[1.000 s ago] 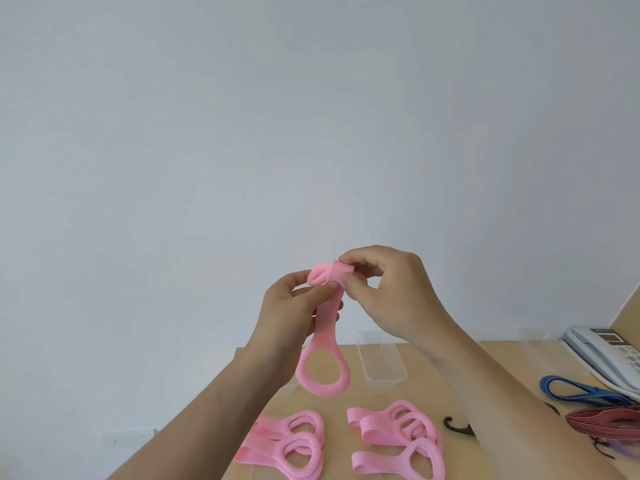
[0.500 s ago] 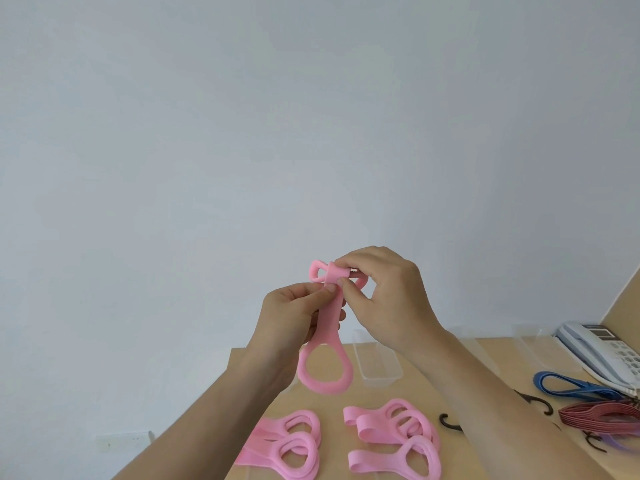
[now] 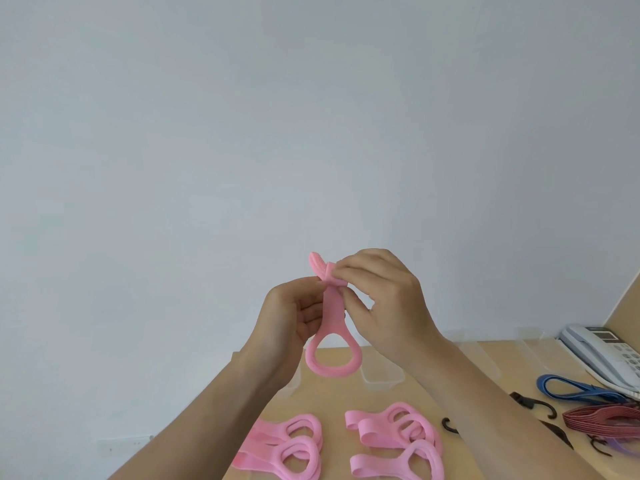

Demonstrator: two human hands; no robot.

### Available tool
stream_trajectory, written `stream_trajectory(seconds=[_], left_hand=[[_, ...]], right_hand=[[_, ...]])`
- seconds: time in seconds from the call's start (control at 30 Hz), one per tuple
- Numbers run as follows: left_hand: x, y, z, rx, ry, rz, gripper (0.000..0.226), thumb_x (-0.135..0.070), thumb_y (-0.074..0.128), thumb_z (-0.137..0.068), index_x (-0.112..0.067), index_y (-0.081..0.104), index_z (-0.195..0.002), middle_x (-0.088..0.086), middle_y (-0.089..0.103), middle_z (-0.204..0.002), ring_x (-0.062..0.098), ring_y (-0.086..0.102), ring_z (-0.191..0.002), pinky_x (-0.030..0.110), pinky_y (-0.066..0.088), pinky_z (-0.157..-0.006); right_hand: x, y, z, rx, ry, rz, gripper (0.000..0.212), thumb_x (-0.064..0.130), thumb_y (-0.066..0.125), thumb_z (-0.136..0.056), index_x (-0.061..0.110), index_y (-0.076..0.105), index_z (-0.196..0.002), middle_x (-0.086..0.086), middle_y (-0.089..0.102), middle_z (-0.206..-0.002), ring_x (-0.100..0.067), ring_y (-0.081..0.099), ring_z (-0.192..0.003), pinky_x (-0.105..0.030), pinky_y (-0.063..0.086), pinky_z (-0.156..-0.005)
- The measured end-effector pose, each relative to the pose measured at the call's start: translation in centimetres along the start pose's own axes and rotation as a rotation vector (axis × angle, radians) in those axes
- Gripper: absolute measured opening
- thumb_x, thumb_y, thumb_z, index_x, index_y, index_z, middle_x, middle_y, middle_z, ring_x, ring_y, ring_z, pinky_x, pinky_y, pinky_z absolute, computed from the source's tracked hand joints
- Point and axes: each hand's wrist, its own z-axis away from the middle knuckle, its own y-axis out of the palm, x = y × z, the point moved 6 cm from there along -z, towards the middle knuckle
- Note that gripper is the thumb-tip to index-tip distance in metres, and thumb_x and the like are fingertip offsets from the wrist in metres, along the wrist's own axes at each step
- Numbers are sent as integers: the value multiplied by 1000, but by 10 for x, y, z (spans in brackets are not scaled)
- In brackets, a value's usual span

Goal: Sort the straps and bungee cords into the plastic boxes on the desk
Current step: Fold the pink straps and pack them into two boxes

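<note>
A pale grey desk telephone (image 3: 604, 358) is sitting at the far right edge of the desk (image 3: 332, 396). Its handset is lying in the cradle along the left side, and its keypad and small display are showing to the right, partly running out of view. A light wooden side panel (image 3: 623, 306) is rising behind it at the right edge, while a plain whitish wall (image 3: 311, 116) is filling the background, carrying a white socket plate (image 3: 121, 445) low down beyond the desk's left edge.
</note>
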Motion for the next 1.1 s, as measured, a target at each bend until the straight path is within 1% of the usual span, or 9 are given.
stream_trajectory(seconds=[0.23,0.4,0.47,0.6,0.7,0.77,0.9,0.97,1.1], left_hand=[[-7,2,-1,25,73,-26,23,-11,59,-99,3,75,-108,17,75,-98,29,72,-90,43,57,-90],[-5,-2,-3,-4,108,-155,22,-10,57,-103,-1,77,-107,19,77,-104,34,74,-98,50,55,-99],[-7,-1,-2,-8,129,-206,23,-7,55,-103,-4,77,-111,18,78,-107,36,74,-103,49,56,-99],[-8,3,0,0,149,-247,24,-3,55,-103,-5,76,-113,14,80,-103,29,76,-98,40,59,-92],[-6,-1,-2,-28,143,-241,21,-1,58,-101,-2,76,-111,16,80,-99,26,76,-91,36,61,-85],[-4,-2,-2,-33,132,-239,20,0,59,-100,-1,76,-109,16,80,-98,23,76,-88,34,59,-80],[1,-2,-2,-3,110,-223,19,-5,60,-100,-2,78,-108,20,78,-101,29,75,-93,42,58,-88],[3,-3,-2,23,76,-199,20,-8,60,-100,-1,77,-106,23,77,-102,35,75,-99,45,57,-92],[9,0,-3,73,-31,-138,25,-16,61,-101,3,76,-107,22,77,-103,33,75,-96,39,61,-83]], right_hand=[[4,0,3,1,-41,-5,24,-13,69,-79,5,79,-92,1,74,-104,-21,60,-101,-18,46,-90],[3,-11,-6,-41,25,-49,19,-3,67,-81,10,78,-91,6,74,-91,-21,62,-99,-20,48,-86],[0,-11,-9,-18,51,22,21,4,66,-83,9,77,-101,2,73,-98,-21,61,-100,-22,48,-85],[-13,4,-10,233,228,25,32,22,55,-90,14,72,-116,4,67,-115,-18,55,-111,-25,48,-86],[-21,15,-8,455,319,-72,24,30,48,-92,29,70,-101,13,66,-100,-10,57,-98,-35,53,-82],[-24,15,-8,500,348,-118,18,27,53,-92,31,70,-97,13,66,-91,-11,62,-89,-39,54,-78],[-26,8,-10,485,427,-219,16,14,63,-92,24,74,-95,11,71,-90,-9,65,-85,-30,53,-75],[-26,3,-9,437,456,-276,16,10,66,-89,22,75,-91,10,73,-86,-11,65,-81,-30,52,-73],[-30,-2,-6,342,445,-271,17,6,69,-84,21,76,-90,10,71,-85,-12,63,-83,-31,50,-75]])
